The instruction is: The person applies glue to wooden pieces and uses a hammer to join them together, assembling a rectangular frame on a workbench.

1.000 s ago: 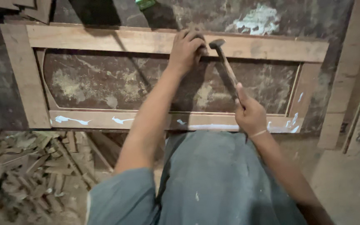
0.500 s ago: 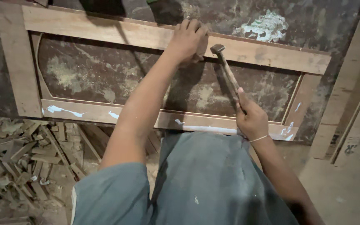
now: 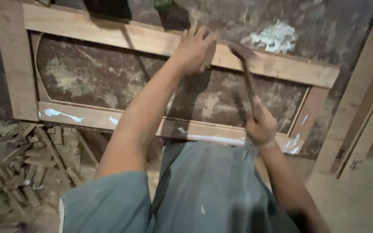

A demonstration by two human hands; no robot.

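A rectangular wooden frame (image 3: 87, 30) lies on a dark, stained work surface, with white glue smears along its near rail (image 3: 212, 138). My left hand (image 3: 195, 49) presses down on the far rail, fingers curled over a spot near the middle; whatever is under them is hidden. My right hand (image 3: 260, 127) grips the wooden handle of a hammer (image 3: 244, 71), whose metal head is blurred just right of my left hand, over the far rail.
A heap of wood offcuts (image 3: 14, 159) lies on the floor at the lower left. Pale wooden boards (image 3: 363, 108) lean along the right side. A patch of dried white glue (image 3: 277, 36) marks the surface beyond the frame.
The hammer head has swung down toward the far rail beside my left hand. The view has tilted slightly, and my left hand stays on the rail.
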